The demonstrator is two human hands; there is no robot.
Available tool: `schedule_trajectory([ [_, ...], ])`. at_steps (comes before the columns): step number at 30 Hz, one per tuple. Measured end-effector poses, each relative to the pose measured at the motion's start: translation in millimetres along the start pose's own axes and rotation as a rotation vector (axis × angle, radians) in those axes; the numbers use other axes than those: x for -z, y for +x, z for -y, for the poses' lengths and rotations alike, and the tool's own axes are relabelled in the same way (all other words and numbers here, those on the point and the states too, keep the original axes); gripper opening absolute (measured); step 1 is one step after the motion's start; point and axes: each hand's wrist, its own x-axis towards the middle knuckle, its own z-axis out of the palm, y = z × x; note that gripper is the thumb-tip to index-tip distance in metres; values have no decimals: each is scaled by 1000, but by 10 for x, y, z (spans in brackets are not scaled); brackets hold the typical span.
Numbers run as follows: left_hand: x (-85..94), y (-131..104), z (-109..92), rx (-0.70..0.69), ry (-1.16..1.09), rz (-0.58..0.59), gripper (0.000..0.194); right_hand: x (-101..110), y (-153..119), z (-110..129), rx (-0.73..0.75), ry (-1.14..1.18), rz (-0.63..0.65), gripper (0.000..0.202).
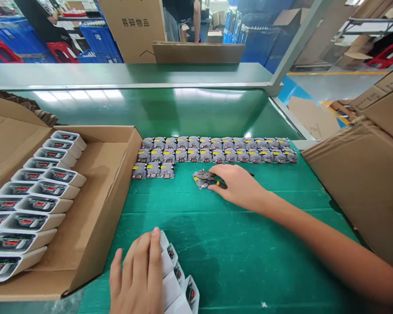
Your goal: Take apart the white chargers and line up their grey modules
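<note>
My right hand (pixel 237 185) is closed on dark-handled pliers (pixel 220 183) with yellow marks, at the middle of the green mat. A grey molded piece (pixel 202 178) lies at its fingertips, and I cannot make out whether the fingers hold it too. Behind it run rows of similar grey pieces (pixel 216 155) with yellow and red parts. Near the front edge, my left hand (pixel 139 272) has its fingers stretched out, resting on or beside several white housings (pixel 174 290) with dark openings.
An open cardboard box (pixel 94 205) on the left holds many white housings (pixel 26 222). Another carton (pixel 363 187) borders the mat on the right. A metal ledge (pixel 127 76) crosses the back, with a person (pixel 183 17) beyond it.
</note>
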Motion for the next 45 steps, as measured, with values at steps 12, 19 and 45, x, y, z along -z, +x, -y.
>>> schedule_trajectory([
  [12,-106,-29,48,-54,-49,-49,70,-285,524,438,-14,-23,-112,23],
  [19,-3,-45,104,-2,-212,-50,77,36,345,529,100,-88,-47,16],
  [45,89,-37,164,46,-147,27,78,260,1,527,487,-81,432,11],
])
